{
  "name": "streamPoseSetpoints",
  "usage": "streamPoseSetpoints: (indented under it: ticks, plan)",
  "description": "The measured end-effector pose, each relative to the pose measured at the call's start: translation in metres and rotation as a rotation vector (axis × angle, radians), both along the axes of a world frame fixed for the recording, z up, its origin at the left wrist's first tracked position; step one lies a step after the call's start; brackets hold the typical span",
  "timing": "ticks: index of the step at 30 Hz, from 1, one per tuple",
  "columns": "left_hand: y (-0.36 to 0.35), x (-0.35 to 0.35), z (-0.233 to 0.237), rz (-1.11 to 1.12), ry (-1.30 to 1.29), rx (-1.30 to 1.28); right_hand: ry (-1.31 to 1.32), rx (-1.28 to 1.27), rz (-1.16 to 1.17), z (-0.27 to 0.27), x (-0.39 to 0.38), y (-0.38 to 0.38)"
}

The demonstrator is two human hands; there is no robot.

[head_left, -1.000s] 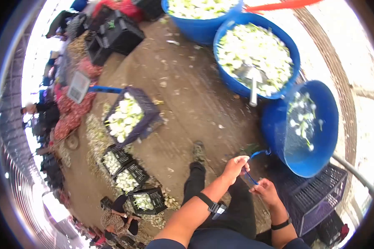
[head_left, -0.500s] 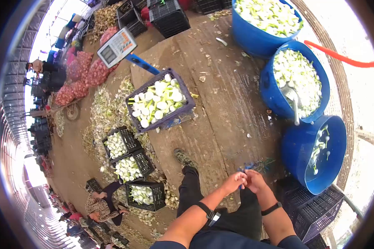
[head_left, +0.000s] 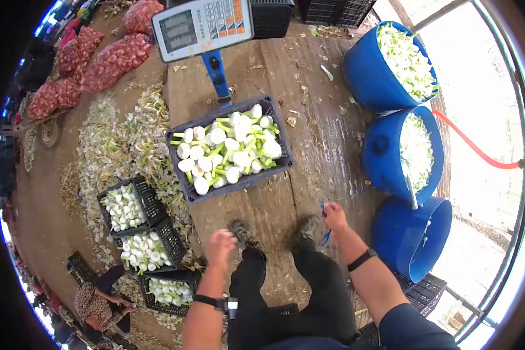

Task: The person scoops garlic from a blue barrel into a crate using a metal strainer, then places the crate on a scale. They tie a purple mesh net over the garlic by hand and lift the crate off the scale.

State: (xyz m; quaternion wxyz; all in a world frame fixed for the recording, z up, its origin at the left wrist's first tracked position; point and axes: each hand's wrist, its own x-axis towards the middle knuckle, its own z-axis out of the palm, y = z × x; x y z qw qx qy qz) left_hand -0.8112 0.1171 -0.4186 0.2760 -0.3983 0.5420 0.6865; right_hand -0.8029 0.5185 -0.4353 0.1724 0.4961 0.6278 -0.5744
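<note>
Pinching a blue strap (head_left: pixel 325 238) in the fingers of the right hand (head_left: pixel 335 216), over the wooden platform (head_left: pixel 315 146) toward its right edge. Holding the left hand (head_left: pixel 221 245) near the left edge, with fingers too blurred to tell wide from narrow. Facing a crate (head_left: pixel 240 182) of white bulbs (head_left: pixel 230 143) by that edge, blue tubs (head_left: pixel 385 154) along the right.

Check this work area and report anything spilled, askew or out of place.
Loose pale peelings are strewn over the ground beside the black crates, outside any container, so they look spilled or discarded. A stray pale scrap litters the wooden platform. The crate of white bulbs shows no obvious damage.
</note>
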Motion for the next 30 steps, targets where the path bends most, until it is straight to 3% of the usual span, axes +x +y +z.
streamPoseSetpoints:
  ticks: [4, 6, 8, 9, 10, 11, 12, 13, 18, 20, 25, 27, 30]
  plan:
    - [-0.094, -0.063, -0.07, 0.17, 0.012, -0.227, -0.111, -0.084, -0.022, -0.064, -0.085, 0.003]
    - [-0.128, -0.089, -0.121, 0.2, -0.029, -0.183, -0.087, -0.074, 0.015, -0.107, -0.131, -0.003]
    - [-0.128, -0.118, -0.144, 0.194, -0.034, -0.143, -0.033, -0.145, 0.026, -0.146, -0.171, -0.005]
    - [-0.128, -0.127, -0.146, 0.056, 0.048, -0.107, 0.007, -0.226, 0.039, -0.162, -0.178, -0.007]
    - [-0.135, -0.137, -0.167, 0.184, 0.062, 0.081, 0.011, -0.218, 0.031, -0.174, -0.183, -0.013]
    - [-0.137, -0.141, -0.182, 0.241, -0.007, 0.082, 0.036, -0.341, -0.037, -0.183, -0.195, -0.02]
    - [-0.133, -0.152, -0.181, 0.295, -0.073, 0.081, 0.066, -0.468, -0.103, -0.189, -0.202, -0.023]
    - [-0.137, -0.153, -0.186, 0.232, -0.047, 0.098, 0.122, -0.461, 0.069, -0.204, -0.201, -0.019]
    - [-0.142, -0.161, -0.171, 0.043, 0.065, 0.096, 0.27, -0.452, 0.093, -0.226, -0.199, -0.002]
    - [-0.138, -0.168, -0.154, -0.101, 0.068, -0.03, 0.199, -0.341, 0.105, -0.229, -0.197, 0.0]
    - [-0.153, -0.155, -0.167, -0.119, 0.149, -0.078, 0.315, -0.28, 0.027, -0.213, -0.193, -0.015]
    - [-0.15, -0.147, -0.155, 0.027, 0.151, -0.186, 0.273, -0.307, 0.012, -0.193, -0.192, -0.019]
    - [-0.142, -0.128, -0.144, 0.079, 0.2, -0.263, 0.31, -0.296, 0.099, -0.218, -0.186, -0.009]
